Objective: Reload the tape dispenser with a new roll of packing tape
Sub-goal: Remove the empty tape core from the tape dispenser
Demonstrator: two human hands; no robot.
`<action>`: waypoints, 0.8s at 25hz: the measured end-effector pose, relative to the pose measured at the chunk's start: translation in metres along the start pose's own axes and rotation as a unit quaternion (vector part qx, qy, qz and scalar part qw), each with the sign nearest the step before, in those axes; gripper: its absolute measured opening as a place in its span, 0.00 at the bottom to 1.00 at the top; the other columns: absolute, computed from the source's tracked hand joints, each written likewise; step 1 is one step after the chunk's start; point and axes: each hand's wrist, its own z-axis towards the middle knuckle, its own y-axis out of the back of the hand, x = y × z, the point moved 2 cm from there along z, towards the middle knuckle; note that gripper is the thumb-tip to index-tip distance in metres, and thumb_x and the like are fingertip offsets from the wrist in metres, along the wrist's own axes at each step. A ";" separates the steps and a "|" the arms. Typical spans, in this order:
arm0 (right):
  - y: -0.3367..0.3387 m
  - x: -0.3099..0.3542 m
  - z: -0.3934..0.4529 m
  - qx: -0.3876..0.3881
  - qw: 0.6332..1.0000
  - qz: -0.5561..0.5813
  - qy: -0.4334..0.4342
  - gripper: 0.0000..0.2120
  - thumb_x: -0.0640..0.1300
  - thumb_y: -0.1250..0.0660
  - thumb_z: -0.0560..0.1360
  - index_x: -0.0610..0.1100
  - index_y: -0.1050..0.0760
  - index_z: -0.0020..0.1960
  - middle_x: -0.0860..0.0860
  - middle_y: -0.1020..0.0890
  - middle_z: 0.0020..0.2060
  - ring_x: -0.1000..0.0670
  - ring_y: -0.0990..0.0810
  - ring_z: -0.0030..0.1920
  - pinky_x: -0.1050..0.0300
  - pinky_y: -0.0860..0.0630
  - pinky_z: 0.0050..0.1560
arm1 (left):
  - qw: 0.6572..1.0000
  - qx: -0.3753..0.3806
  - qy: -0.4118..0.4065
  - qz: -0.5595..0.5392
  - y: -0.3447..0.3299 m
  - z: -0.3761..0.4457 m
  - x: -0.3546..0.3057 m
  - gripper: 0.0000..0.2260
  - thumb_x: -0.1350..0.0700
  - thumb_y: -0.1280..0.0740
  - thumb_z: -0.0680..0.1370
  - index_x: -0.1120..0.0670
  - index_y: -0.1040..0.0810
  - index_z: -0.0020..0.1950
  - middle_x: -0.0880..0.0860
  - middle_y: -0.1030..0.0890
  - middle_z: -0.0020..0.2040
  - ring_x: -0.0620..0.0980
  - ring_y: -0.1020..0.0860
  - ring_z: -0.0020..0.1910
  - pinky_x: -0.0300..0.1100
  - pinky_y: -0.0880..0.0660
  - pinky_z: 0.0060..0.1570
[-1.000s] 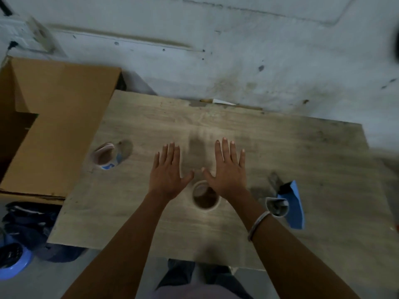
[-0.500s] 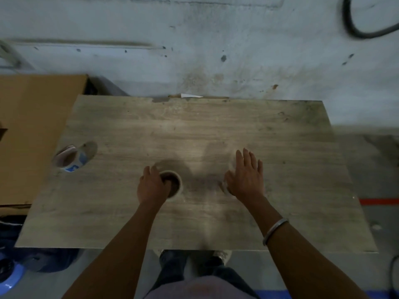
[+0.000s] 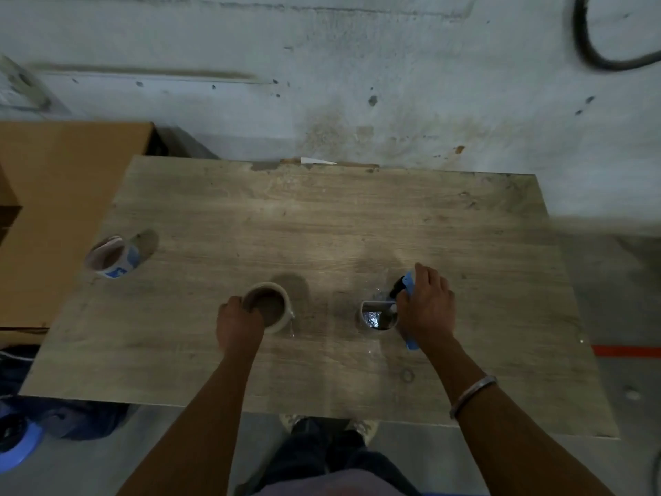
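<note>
Change: half a second ago the right hand lay flat and spread on the table; it now curls over the tape dispenser. The left hand has stayed on the tape roll.
Left hand (image 3: pixel 239 321): grasping the near rim of the tape roll (image 3: pixel 269 311), fingers hooked at its 8 o'clock edge.
Tape roll: clear, on the table (image 3: pixel 322 216), at about 6 o'clock of table centre.
Right hand (image 3: pixel 426 306): clenched round the blue tape dispenser (image 3: pixel 408 282), covering most of it.
Tape dispenser: at 3 o'clock of the tape roll, apart from it; its empty core (image 3: pixel 377 315) shows beside the thumb.
Second roll (image 3: pixel 113 258): blue-and-white print, near the table's 9 o'clock edge.
Cardboard box (image 3: pixel 64 195): beside the table at 9 o'clock.
Bangle (image 3: pixel 473 395): on the right forearm.
</note>
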 end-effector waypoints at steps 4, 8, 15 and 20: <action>-0.002 0.000 0.002 -0.012 1.000 0.014 -0.009 0.27 0.46 0.35 0.76 0.41 0.36 0.73 0.43 0.29 0.69 0.40 0.30 0.66 0.43 0.32 0.65 | 1.000 0.014 0.005 -0.010 0.001 -0.007 -0.007 0.09 0.60 0.34 0.75 0.61 0.21 0.54 0.61 0.19 0.49 0.61 0.22 0.48 0.45 0.31 0.41; -0.003 0.000 0.001 -0.025 0.999 0.033 -0.013 0.26 0.44 0.34 0.75 0.40 0.33 0.71 0.42 0.26 0.66 0.39 0.28 0.64 0.43 0.31 0.62 | 0.999 0.018 -0.013 -0.023 -0.001 -0.018 -0.015 0.07 0.59 0.32 0.75 0.59 0.20 0.50 0.58 0.18 0.45 0.57 0.22 0.44 0.43 0.32 0.40; -0.002 -0.007 -0.002 -0.032 0.998 0.044 -0.040 0.22 0.43 0.34 0.76 0.39 0.30 0.69 0.40 0.24 0.63 0.39 0.25 0.60 0.46 0.29 0.58 | 0.992 0.012 -0.100 -0.069 -0.008 -0.041 -0.054 0.10 0.49 0.28 0.72 0.56 0.19 0.42 0.49 0.20 0.36 0.49 0.24 0.36 0.40 0.31 0.39; 0.001 -0.019 -0.007 -0.046 0.990 0.099 -0.090 0.18 0.45 0.36 0.78 0.40 0.28 0.66 0.42 0.22 0.59 0.42 0.24 0.58 0.45 0.24 0.57 | 0.982 0.056 -0.162 -0.077 -0.031 -0.064 -0.090 0.08 0.49 0.27 0.71 0.53 0.19 0.40 0.47 0.20 0.34 0.46 0.22 0.33 0.38 0.30 0.35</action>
